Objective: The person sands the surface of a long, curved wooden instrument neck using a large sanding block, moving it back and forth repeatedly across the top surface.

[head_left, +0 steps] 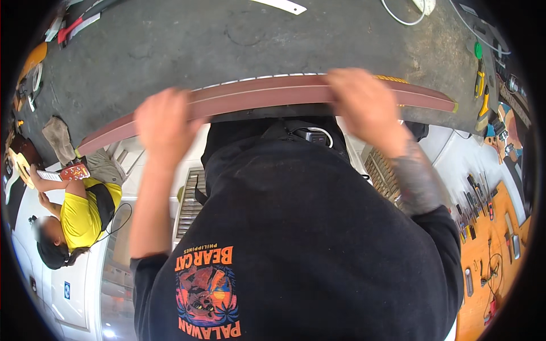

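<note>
Across the near edge of the dark workbench (273, 48) lies a long reddish-brown bar (259, 98). It has a thin light line along its length and greenish tips; the lens makes it look bowed. My left hand (164, 122) is closed over its left part, fingers on the far side and thumb toward me. Farther right, my right hand (367, 105) grips the bar too, knuckles up. Both hands are slightly blurred. Behind the bar shows a thin strip with white dashes (273, 76), and a yellow patterned piece (392, 78) peeks out beyond my right hand.
A white flat strip (284, 5) and a white cable (405, 21) lie at the far side. Yellow-handled tools (481, 79) sit at the right edge. A grey cloth (56, 136) is at left, near a person in yellow (85, 210) holding a guitar. A tool board (483, 261) stands right.
</note>
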{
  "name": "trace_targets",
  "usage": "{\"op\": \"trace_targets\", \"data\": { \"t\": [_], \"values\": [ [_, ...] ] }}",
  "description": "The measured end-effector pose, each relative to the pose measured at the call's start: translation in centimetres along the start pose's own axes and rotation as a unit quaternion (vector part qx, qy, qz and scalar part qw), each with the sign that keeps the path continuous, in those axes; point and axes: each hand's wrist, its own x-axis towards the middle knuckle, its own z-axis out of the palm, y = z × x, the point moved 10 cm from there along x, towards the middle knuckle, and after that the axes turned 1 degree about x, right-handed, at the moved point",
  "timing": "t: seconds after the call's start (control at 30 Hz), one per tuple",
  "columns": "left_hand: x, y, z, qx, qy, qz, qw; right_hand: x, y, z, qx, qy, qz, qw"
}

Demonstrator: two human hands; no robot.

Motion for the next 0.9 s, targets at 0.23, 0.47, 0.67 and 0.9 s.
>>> {"op": "trace_targets", "data": {
  "t": [0.23, 0.47, 0.67, 0.9],
  "values": [
    [-0.1, -0.7, 0.3, 0.010, -0.048, 0.010, 0.999, 0.4, 0.0, 0.4, -0.008, -0.006, 0.004, 1.000],
    [3.6, 8.4, 0.8, -0.062, -0.027, 0.025, 0.997, -5.1, 5.3, -3.9, -0.044, -0.047, 0.024, 0.998],
    [-6.3, -8.3, -0.4, 0.041, -0.021, -0.002, 0.999, 3.4, -7.4, 4.0, 0.013, 0.001, -0.001, 1.000],
    [0.5, 8.6, 1.4, -0.010, 0.000, 0.033, 0.999, -5.6, 2.9, -3.6, -0.039, -0.053, -0.003, 0.998]
  ]
}}
